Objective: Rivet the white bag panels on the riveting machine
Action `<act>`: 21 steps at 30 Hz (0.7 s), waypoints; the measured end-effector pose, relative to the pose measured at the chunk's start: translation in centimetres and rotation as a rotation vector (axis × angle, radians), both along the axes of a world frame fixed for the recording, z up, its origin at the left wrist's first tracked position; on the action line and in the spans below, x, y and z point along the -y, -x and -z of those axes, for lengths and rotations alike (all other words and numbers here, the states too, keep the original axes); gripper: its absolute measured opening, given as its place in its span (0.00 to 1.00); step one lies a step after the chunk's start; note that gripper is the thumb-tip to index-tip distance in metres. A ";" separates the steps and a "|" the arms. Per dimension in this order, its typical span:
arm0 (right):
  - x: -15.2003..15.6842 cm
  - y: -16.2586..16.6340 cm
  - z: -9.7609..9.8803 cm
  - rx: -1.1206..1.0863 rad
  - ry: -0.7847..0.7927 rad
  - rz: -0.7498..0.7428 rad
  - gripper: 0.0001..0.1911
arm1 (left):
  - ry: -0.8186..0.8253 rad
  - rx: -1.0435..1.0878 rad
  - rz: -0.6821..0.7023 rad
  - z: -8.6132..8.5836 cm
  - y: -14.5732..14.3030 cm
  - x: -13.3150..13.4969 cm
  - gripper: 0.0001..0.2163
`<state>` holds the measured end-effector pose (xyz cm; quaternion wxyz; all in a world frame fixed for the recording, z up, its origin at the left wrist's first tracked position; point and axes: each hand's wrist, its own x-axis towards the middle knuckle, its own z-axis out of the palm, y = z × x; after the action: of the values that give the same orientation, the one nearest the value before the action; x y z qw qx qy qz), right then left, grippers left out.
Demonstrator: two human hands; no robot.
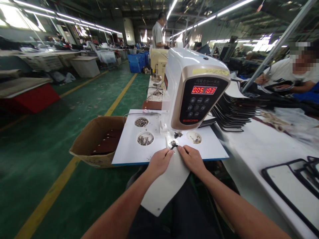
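In the head view, a pale flexible panel (166, 189) with a dark strip at its far end hangs from the front of a white worktop (129, 146) over my lap. My left hand (159, 162) pinches the panel's far end on the left, and my right hand (193, 160) pinches it on the right. Both thumbs lie close to the dark strip, just before the small round metal die (173, 142) of a white fastener-setting machine (171, 89). A small metal fastener (159, 209) shows near the panel's lower corner. The fingertips partly hide the panel's far edge.
Round wells (145, 139) hold small metal parts. A cardboard box (87, 156) with brown pieces stands left. Stacked dark-edged panels (236, 113) and loose ones (296, 182) lie right. One person (296, 74) sits at right; another (158, 35) stands behind the machine.
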<state>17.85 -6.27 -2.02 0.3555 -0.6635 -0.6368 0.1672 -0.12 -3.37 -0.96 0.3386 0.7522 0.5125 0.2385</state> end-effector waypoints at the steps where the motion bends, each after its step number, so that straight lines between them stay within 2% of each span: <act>1: -0.5 -0.2 0.0 -0.012 -0.007 0.018 0.27 | -0.011 -0.010 -0.022 0.1 -0.1 -0.4 0.22; 7: -3.8 -0.7 -0.6 -0.010 -0.027 0.059 0.27 | -0.083 -0.046 -0.077 -0.1 -1.0 -3.1 0.22; 12: -5.8 -1.0 -0.1 0.031 0.037 0.057 0.25 | -0.078 -0.002 -0.081 0.4 -1.0 -4.7 0.22; 17: -6.4 -1.4 0.3 0.018 0.103 -0.004 0.26 | -0.038 0.038 -0.045 1.1 -1.0 -5.5 0.21; 21: -6.2 -1.2 0.2 0.005 0.090 0.009 0.27 | -0.014 0.054 -0.047 1.0 -1.2 -5.6 0.21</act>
<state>19.02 -0.03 -2.22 0.3242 -0.6820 -0.6266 0.1925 1.05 2.27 -1.97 0.3414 0.7355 0.5191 0.2704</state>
